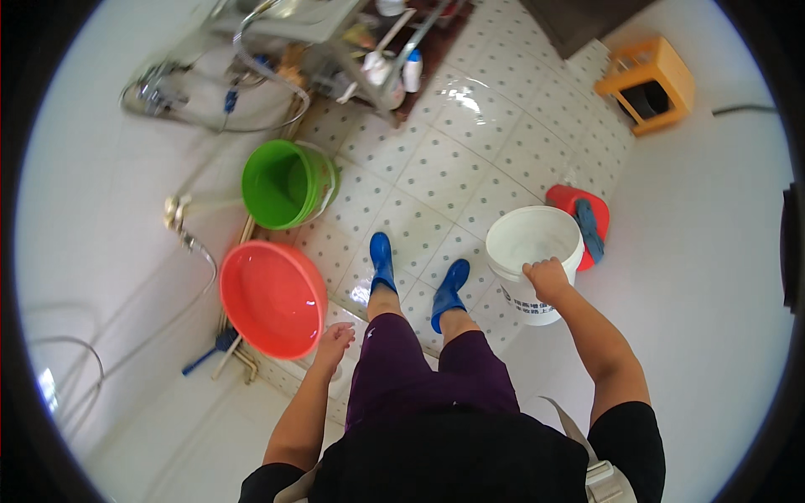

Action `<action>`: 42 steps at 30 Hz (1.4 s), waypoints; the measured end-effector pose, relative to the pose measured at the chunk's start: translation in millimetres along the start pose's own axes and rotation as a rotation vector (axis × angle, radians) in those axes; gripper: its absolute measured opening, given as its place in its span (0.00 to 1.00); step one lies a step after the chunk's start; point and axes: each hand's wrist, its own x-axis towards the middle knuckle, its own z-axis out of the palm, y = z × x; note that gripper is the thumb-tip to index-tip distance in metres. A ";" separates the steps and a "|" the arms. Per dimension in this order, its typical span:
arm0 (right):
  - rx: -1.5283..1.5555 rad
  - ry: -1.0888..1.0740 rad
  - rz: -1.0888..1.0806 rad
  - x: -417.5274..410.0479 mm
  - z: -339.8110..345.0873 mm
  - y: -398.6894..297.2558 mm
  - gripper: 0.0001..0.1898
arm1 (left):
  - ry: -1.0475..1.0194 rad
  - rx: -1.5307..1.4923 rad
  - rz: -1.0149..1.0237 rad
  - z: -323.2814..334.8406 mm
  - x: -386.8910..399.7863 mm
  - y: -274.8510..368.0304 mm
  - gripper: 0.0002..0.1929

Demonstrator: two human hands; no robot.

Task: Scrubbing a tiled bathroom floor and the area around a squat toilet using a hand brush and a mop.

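My right hand (pixel 548 278) grips the near rim of a white plastic bucket (pixel 531 237), which bears dark printed writing on its side. The bucket's inside looks pale; whether it holds water I cannot tell. Nothing is held in my left hand (pixel 336 342), which hangs beside a red plastic basin (pixel 270 295) with its fingers loosely apart. Glints in the basin suggest water. Past the basin stands a green bucket (pixel 280 183) with its handle hanging at the side.
Blue rubber boots (pixel 382 261) are on my feet on the wet tiled floor (pixel 440 170). A red container (pixel 563 196) with a grey-blue cloth (pixel 588 227) sits behind the white bucket. Also around are a wooden stool (pixel 676 82), a sink stand (pixel 352 56), a wall tap (pixel 176 214) and a blue brush (pixel 210 352).
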 end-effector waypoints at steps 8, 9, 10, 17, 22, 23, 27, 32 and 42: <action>-0.201 0.142 -0.237 65.0 -83.1 -88.5 0.12 | 0.090 -0.273 -0.132 -53.8 -27.0 -65.7 0.18; -0.226 0.149 -0.247 73.7 -96.2 -102.7 0.12 | 0.095 -0.287 -0.135 -62.8 -27.8 -77.7 0.18; -0.246 0.139 -0.266 84.2 -105.3 -116.4 0.12 | 0.098 -0.299 -0.133 -71.7 -25.7 -88.7 0.18; -0.110 0.307 -0.382 141.7 -172.5 -225.7 0.12 | 0.207 -0.555 -0.248 -127.9 -34.9 -146.1 0.18; -0.047 0.352 -0.449 173.7 -194.3 -275.0 0.13 | 0.261 -0.621 -0.260 -136.2 -42.2 -162.4 0.18; -0.061 0.344 -0.461 178.6 -197.8 -283.5 0.13 | 0.273 -0.649 -0.250 -134.2 -45.9 -165.7 0.18; -0.071 0.311 -0.550 190.3 -200.3 -307.1 0.12 | 0.350 -0.800 -0.251 -105.5 -64.7 -176.8 0.18; -0.112 0.282 -0.651 196.6 -191.3 -337.3 0.11 | 0.383 -0.843 -0.235 -47.9 -90.8 -194.8 0.17; -0.025 0.229 -0.659 200.7 -163.7 -469.4 0.12 | 0.712 -0.454 0.035 -57.8 -121.5 -185.8 0.15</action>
